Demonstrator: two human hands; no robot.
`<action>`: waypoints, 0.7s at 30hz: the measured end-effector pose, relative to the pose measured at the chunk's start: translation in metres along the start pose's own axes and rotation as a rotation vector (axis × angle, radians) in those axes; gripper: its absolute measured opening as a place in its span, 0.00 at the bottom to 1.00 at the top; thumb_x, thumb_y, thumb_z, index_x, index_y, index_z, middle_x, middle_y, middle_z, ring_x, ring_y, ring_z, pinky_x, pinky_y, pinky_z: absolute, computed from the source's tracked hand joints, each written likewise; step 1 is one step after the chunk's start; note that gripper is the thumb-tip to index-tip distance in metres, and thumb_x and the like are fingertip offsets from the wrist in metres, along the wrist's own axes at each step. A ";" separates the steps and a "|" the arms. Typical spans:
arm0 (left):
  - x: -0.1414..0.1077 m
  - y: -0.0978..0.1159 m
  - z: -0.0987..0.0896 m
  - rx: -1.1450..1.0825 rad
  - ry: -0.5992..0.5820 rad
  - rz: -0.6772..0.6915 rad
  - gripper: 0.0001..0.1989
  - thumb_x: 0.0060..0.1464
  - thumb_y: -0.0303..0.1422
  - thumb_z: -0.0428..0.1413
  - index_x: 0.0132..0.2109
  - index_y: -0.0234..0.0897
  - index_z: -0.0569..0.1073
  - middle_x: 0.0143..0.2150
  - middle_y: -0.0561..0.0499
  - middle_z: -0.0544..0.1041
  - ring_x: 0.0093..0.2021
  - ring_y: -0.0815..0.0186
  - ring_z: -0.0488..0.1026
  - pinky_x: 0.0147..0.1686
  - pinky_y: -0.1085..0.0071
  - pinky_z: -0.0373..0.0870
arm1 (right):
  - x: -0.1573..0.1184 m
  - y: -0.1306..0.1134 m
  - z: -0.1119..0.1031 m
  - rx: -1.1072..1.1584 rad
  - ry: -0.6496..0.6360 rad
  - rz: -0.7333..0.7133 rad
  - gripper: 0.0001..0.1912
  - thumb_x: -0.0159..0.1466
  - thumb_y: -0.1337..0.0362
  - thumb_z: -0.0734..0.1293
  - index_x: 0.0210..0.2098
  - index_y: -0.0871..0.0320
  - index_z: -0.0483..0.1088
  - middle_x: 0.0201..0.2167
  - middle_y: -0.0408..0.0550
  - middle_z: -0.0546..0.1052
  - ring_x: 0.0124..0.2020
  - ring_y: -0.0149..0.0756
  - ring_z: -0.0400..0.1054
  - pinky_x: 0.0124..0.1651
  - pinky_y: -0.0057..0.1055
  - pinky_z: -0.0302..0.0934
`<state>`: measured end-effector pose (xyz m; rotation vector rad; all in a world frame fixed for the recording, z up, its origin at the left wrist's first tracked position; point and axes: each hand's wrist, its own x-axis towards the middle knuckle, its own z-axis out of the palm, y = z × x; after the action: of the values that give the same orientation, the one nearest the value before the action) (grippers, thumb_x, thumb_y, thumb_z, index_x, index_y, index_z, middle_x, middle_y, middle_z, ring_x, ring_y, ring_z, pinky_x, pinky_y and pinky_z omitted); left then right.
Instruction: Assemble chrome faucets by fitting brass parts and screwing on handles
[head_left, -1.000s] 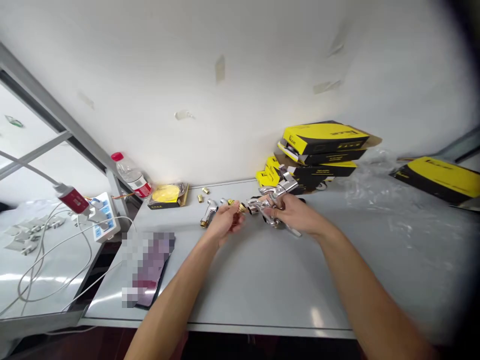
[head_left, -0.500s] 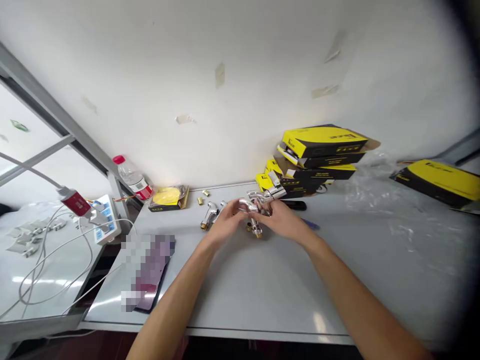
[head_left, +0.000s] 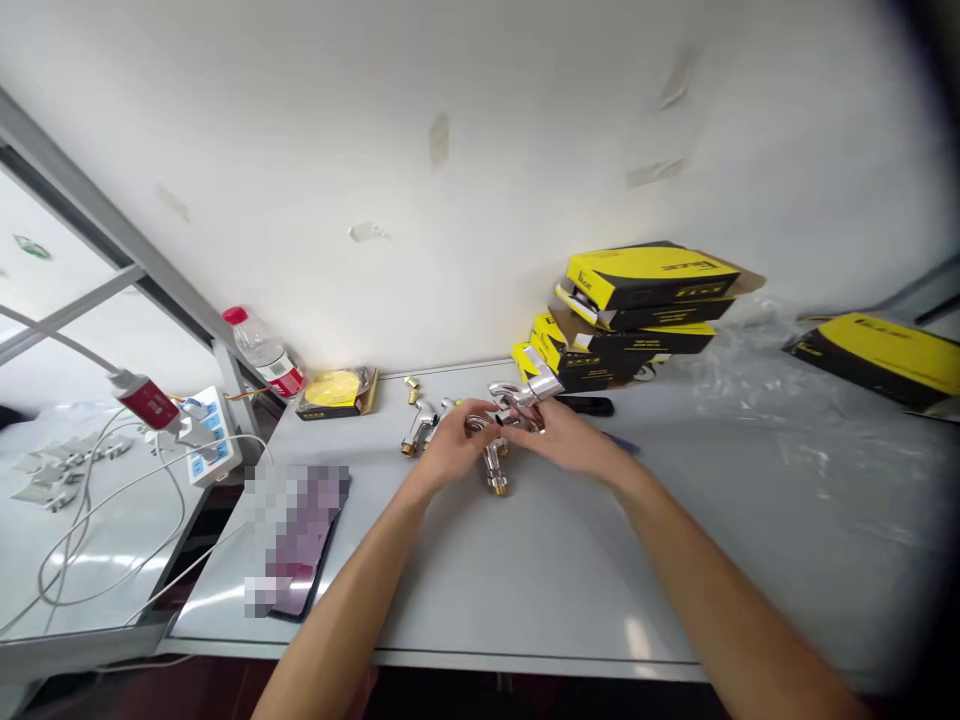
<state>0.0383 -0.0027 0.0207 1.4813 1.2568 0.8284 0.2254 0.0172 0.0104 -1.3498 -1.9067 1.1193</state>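
Observation:
Fingers of my left hand are curled round a curved chrome pipe fitting that has a brass threaded end pointing down toward me. My right hand is closed on a chrome faucet with a flat lever handle standing up. The two pieces are close together between my hands. Whether they touch is hidden by my fingers. Left of my left hand lies another bent chrome fitting with a brass end. Small brass connectors lie behind it near the wall.
Yellow-and-black boxes are stacked behind my right hand, beside clear plastic wrap. Another box lies far right. A black-handled tool is by my right hand. A phone, flat box, bottle and power strip are left.
The curved fitting has shifted left and toward me, its brass end now lower. The faucet has tilted slightly and moved a little left. Both hands stay close together.

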 end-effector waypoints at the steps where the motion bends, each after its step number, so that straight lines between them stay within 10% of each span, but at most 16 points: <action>1: 0.000 0.000 -0.001 -0.054 -0.025 -0.025 0.14 0.55 0.32 0.58 0.49 0.38 0.74 0.42 0.49 0.74 0.37 0.68 0.69 0.41 0.69 0.66 | 0.000 0.001 -0.002 0.015 0.024 -0.003 0.16 0.61 0.51 0.64 0.40 0.58 0.65 0.36 0.47 0.73 0.37 0.37 0.67 0.41 0.33 0.63; 13: -0.001 -0.001 -0.007 -0.368 -0.220 -0.267 0.15 0.50 0.31 0.61 0.47 0.39 0.75 0.39 0.50 0.74 0.36 0.68 0.71 0.42 0.67 0.69 | 0.007 0.010 -0.007 -0.009 0.192 -0.057 0.16 0.64 0.52 0.61 0.42 0.58 0.68 0.39 0.50 0.76 0.40 0.39 0.70 0.45 0.35 0.65; 17: -0.001 0.002 -0.002 -0.089 -0.145 -0.161 0.14 0.53 0.31 0.58 0.48 0.38 0.73 0.34 0.51 0.74 0.34 0.67 0.71 0.39 0.67 0.68 | 0.006 0.008 -0.004 0.006 0.158 -0.072 0.17 0.66 0.54 0.60 0.47 0.58 0.68 0.43 0.52 0.77 0.44 0.40 0.71 0.49 0.39 0.66; 21: 0.002 0.003 0.000 -0.142 0.053 -0.025 0.17 0.53 0.34 0.60 0.51 0.38 0.73 0.50 0.45 0.76 0.50 0.61 0.71 0.47 0.67 0.68 | 0.003 0.000 0.002 0.065 0.065 -0.096 0.15 0.66 0.55 0.60 0.46 0.57 0.69 0.40 0.50 0.78 0.40 0.39 0.73 0.46 0.38 0.68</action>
<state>0.0399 -0.0002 0.0232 1.3354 1.2267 0.9258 0.2227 0.0193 0.0094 -1.2316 -1.8520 1.0682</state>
